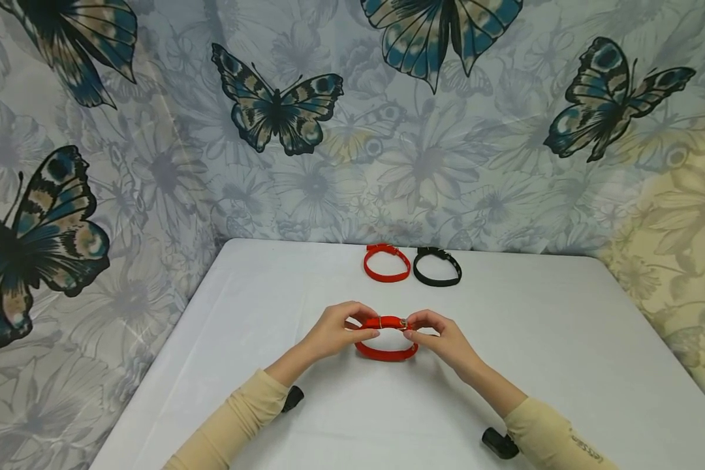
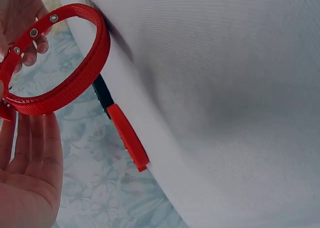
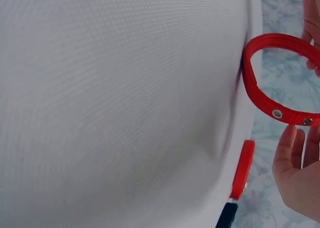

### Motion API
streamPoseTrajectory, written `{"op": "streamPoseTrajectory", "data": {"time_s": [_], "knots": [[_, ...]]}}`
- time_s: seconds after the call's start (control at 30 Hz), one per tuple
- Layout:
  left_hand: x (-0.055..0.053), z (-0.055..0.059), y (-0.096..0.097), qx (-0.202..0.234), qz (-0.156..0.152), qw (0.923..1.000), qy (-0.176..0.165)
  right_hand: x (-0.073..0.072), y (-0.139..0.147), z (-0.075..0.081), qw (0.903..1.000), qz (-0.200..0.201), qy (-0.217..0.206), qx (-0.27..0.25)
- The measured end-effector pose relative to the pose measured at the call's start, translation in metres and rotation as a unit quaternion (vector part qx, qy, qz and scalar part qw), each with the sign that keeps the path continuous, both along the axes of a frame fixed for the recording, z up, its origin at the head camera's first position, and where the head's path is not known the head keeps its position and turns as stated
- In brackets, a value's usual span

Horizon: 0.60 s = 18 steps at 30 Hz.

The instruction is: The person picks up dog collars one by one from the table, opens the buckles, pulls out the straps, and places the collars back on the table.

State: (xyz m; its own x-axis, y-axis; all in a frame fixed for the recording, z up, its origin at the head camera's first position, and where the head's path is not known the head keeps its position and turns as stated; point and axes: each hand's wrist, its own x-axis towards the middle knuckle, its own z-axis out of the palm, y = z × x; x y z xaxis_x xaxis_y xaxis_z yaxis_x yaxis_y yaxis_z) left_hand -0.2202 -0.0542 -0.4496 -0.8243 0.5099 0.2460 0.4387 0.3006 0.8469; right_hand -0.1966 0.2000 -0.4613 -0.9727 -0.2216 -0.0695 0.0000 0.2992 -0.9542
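A red collar (image 1: 386,355) with metal eyelets and a buckle is fastened into a loop over the table, between the two hands. My left hand (image 1: 339,331) pinches its upper left part between thumb and fingers. At the buckle end, my right hand (image 1: 448,341) pinches the strap with thumb and fingertips. The left wrist view shows the loop (image 2: 102,51) tilted, with its row of eyelets on the inner side. In the right wrist view the right hand's fingers (image 3: 286,143) touch the strap (image 3: 254,93) beside an eyelet. The buckle is partly hidden by the fingers.
Toward the table's back edge lie a second red collar (image 1: 388,279) and a black collar (image 1: 437,282), side by side, both looped. A white cloth covers the table (image 1: 270,281). Butterfly-patterned fabric (image 1: 317,196) hangs behind and at the left. Dark devices (image 1: 499,444) sit at both wrists.
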Motion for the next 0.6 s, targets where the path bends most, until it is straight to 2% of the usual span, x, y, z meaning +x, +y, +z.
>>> {"op": "streamPoseTrajectory", "data": {"time_s": [0.3,0.6], "knots": [[0.001,0.001,0.001,-0.012,0.002,0.9999,0.006,0.001,0.0,0.003,0.9999,0.007,0.011,-0.007],[0.002,-0.001,0.004,-0.032,-0.003,0.9989,0.034,-0.001,-0.002,0.015,0.998,0.043,0.043,-0.014]]}}
